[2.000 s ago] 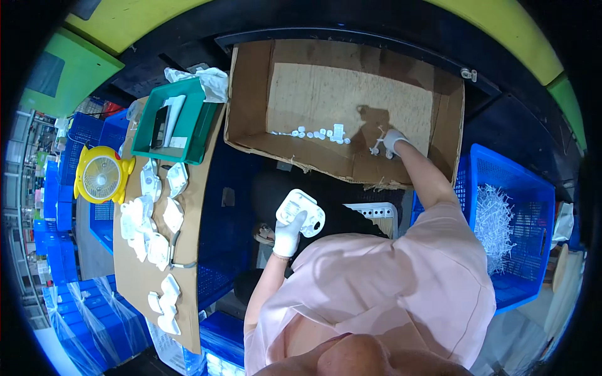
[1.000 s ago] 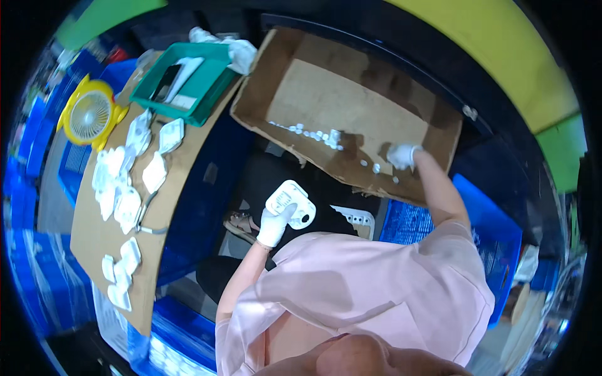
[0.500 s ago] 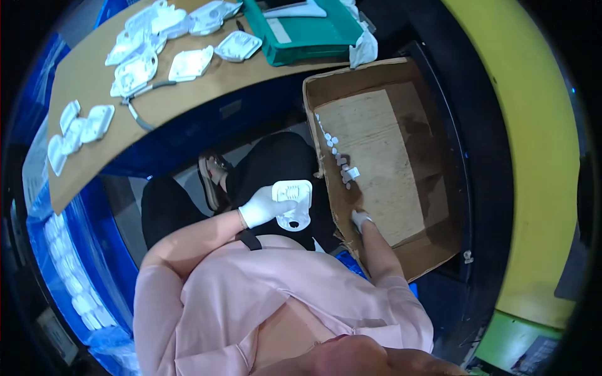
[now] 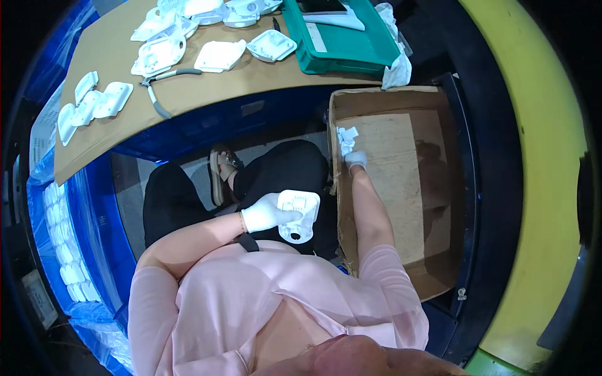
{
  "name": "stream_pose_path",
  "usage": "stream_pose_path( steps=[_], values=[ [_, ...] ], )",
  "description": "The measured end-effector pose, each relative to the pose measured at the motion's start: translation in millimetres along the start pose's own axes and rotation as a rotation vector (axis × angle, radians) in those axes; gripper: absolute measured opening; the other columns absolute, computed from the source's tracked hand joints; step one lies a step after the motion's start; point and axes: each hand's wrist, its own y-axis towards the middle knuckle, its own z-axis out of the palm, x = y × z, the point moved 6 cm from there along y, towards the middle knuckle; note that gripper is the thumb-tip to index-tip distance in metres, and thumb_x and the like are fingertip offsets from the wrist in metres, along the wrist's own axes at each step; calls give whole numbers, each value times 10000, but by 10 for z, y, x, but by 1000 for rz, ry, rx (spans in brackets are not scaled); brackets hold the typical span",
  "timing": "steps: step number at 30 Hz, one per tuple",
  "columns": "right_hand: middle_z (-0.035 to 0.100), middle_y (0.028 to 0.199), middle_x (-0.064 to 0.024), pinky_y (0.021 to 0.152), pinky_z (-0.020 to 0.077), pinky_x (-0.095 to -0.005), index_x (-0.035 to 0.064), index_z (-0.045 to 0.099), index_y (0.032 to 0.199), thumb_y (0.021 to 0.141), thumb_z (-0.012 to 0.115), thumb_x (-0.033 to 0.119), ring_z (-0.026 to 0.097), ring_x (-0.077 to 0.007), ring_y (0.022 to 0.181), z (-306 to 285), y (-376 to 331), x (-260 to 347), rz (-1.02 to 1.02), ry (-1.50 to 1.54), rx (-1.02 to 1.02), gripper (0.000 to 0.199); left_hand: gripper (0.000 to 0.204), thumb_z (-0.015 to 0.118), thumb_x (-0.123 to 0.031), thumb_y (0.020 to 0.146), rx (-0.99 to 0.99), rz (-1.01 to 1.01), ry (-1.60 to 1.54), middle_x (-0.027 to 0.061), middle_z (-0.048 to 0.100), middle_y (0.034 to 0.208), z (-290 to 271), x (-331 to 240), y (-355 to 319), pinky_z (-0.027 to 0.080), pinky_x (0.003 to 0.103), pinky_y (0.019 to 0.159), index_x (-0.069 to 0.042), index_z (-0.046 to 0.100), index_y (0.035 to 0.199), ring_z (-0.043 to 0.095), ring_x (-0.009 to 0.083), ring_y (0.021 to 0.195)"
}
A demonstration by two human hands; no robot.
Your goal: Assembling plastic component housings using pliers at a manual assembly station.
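Note:
My left hand (image 4: pixel 266 214), in a white glove, grips a flat white molded plastic part (image 4: pixel 299 216) above my lap. The part has rounded corners and a dark hole at its near end. My right hand (image 4: pixel 355 160), also gloved, reaches down into a cardboard box (image 4: pixel 407 292) on my right, close to its left wall. Just beyond its fingertips lies a small heap of white plastic scraps (image 4: pixel 346 139). How the right fingers are bent, and whether they pinch a scrap, I cannot make out.
A brown table (image 4: pixel 94 147) ahead carries several white molded parts (image 4: pixel 159 55), grey-handled pliers (image 4: pixel 157 97) and a green tray (image 4: pixel 342 64). On the left stands a blue crate (image 4: pixel 103 244) near stacked white parts (image 4: pixel 66 241). A yellow curved structure (image 4: pixel 539 188) rises at the right.
My right hand has moved forward along the box's left wall. The small white pieces, strewn in a line before, now lie bunched farther away. My left hand keeps hold of the plastic part.

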Motion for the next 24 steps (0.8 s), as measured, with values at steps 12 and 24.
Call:
stream_pose_path(
  steps=[12, 24],
  values=[
    [610, 1051, -263, 894, 442, -409, -30, 616, 1042, 747, 601, 214, 593, -387, 980, -263, 525, 244, 50, 111, -256, 383, 398, 650, -66, 838, 79, -68, -114, 61, 613, 1140, 33, -112, 51, 453, 290, 914, -22, 549, 1220, 570, 126, 1034],
    [490, 628, 15, 430, 315, -196, 92, 551, 877, 890, 583, 173, 415, -52, 492, -756, -864, 191, 6, 1232, -110, 88, 402, 685, -78, 808, 92, -81, -154, 52, 632, 1111, 2, -48, 53, 465, 275, 891, -27, 576, 1192, 583, 109, 998]
  ],
)
